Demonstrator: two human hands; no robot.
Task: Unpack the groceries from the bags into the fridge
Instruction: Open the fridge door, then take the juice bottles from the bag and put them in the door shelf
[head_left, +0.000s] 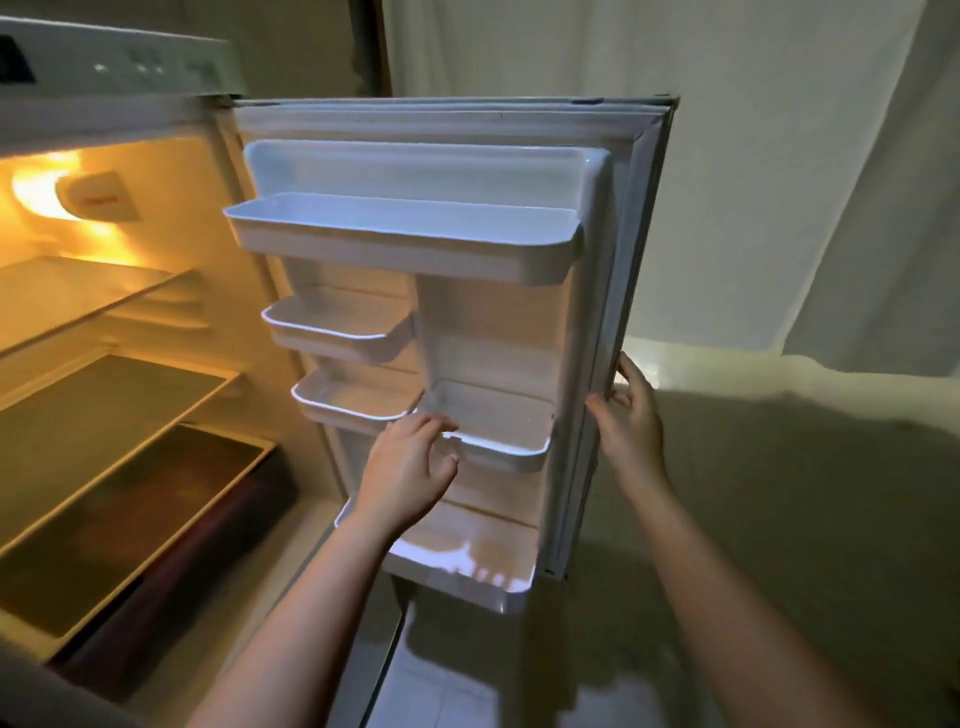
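Note:
The fridge (104, 312) stands open on the left, lit from inside, with bare glass shelves (104, 395). Its door (613, 260) is swung wide, showing white door bins; the top bin (405, 234) and the smaller ones below hold nothing. My right hand (631, 421) grips the door's outer edge, thumb on the inner side and fingers wrapped round the edge. My left hand (410, 467) hovers with loosely curled fingers by the front rim of a small lower bin (498, 441) and holds nothing. No grocery bags are in view.
A pale curtain (779, 156) hangs behind and to the right of the door. The floor (727, 571) lies below it. A dark drawer (171, 561) sits at the fridge's bottom. The lowest door bin (467, 561) juts out under my left forearm.

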